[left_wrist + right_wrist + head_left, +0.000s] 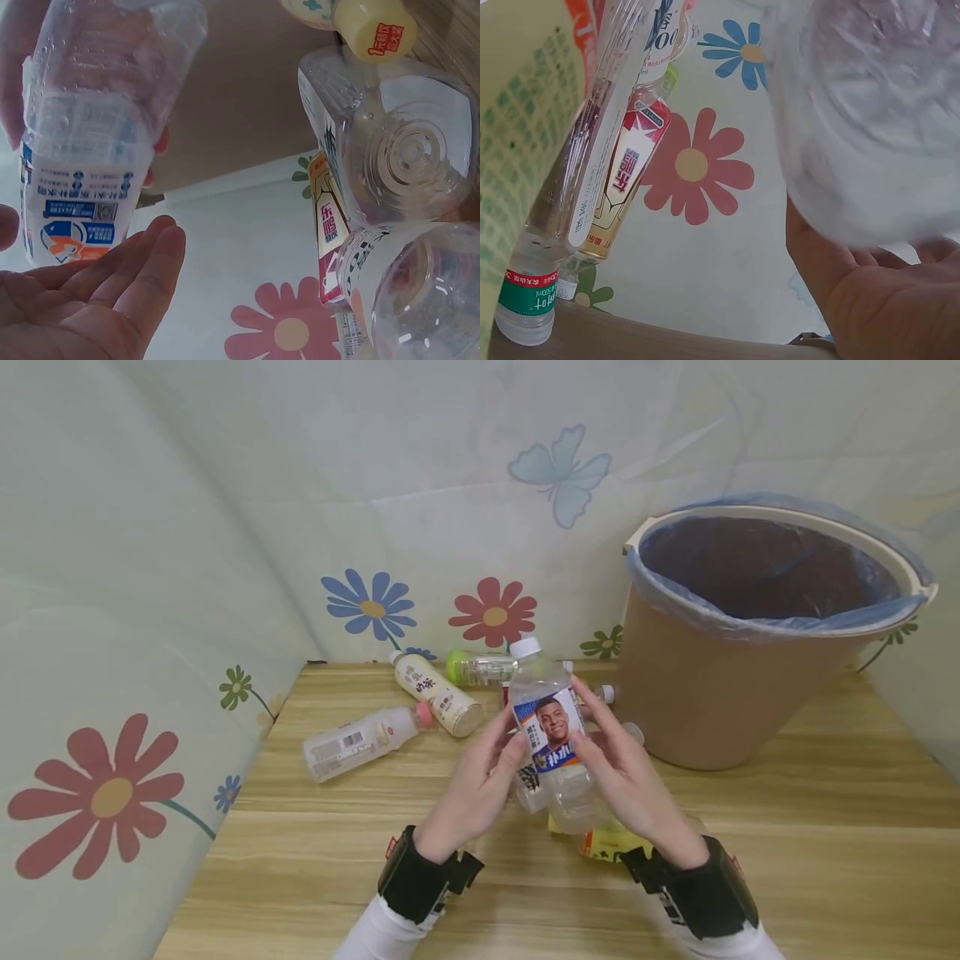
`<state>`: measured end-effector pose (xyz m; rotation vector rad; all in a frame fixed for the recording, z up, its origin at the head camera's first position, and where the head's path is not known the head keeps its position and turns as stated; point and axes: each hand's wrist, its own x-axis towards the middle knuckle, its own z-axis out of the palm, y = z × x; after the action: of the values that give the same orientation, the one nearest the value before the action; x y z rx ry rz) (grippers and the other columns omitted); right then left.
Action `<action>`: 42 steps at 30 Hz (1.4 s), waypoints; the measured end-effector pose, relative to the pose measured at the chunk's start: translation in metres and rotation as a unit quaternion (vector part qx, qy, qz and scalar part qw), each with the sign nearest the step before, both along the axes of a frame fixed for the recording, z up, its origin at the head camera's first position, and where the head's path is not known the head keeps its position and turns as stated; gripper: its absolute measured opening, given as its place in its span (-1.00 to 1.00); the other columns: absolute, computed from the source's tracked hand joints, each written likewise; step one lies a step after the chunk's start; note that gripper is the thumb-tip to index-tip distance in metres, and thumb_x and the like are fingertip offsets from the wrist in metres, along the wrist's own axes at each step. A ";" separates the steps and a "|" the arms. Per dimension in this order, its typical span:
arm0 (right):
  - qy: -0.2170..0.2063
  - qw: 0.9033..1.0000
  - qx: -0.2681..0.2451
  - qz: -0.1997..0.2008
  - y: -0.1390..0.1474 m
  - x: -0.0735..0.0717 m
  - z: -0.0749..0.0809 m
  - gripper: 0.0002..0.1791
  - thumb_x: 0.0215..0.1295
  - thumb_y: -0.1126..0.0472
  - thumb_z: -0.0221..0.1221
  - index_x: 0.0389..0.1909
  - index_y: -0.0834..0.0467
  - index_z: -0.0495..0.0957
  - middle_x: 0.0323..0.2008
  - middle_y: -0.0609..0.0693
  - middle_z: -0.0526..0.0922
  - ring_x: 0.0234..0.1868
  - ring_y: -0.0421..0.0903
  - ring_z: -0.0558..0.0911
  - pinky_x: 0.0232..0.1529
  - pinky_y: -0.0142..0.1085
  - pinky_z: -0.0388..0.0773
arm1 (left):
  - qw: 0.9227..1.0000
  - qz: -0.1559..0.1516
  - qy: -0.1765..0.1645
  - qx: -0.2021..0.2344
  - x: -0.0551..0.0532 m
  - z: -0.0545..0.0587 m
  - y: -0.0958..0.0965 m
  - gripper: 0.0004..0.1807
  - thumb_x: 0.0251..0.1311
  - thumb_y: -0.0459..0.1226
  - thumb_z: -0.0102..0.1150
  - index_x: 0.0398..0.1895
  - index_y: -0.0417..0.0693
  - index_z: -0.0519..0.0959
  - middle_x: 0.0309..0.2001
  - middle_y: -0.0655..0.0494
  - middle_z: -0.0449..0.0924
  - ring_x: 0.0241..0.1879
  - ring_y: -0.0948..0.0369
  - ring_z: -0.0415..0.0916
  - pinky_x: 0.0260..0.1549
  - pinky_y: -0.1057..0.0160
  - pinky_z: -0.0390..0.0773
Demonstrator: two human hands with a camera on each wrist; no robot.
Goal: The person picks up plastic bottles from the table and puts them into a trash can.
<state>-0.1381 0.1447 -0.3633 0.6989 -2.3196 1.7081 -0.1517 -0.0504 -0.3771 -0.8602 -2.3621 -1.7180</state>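
A clear plastic bottle (551, 727) with a white cap and a blue-and-white label stands tilted between the two hands, above the table. My right hand (630, 777) grips it, thumb across the label and fingertips round the far side. At its left side is my left hand (472, 785). In the left wrist view the left hand's fingers (150, 277) lie straight beside the label end. Under the hands are another clear bottle (531, 797) and a yellow-labelled item (611, 843), both partly hidden.
A brown bucket (705, 702) lined with a blue bag stands on the right. On the left lie a pink-capped bottle (360, 743) and a cream milk tea bottle (437, 695). A green-capped bottle (480, 669) lies by the flowered backdrop. Several bottles are partly hidden behind the hands.
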 end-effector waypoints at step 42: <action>-0.069 0.994 0.082 -0.016 0.008 -0.003 -0.005 -0.14 0.31 0.14 0.15 0.50 -0.11 -0.14 0.19 0.31 0.34 -0.04 0.20 0.56 -0.20 -0.07 0.64 | 0.948 0.141 0.145 -0.245 -0.002 -0.002 -0.012 -0.58 0.32 -0.15 0.03 0.21 -0.03 0.45 0.17 0.06 0.50 0.13 0.17 0.44 0.06 0.14 0.50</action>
<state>-0.1409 0.1530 -0.3680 0.5842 -2.5741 1.6135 -0.1538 -0.0625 -0.3787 -0.7159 -2.5746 -0.8426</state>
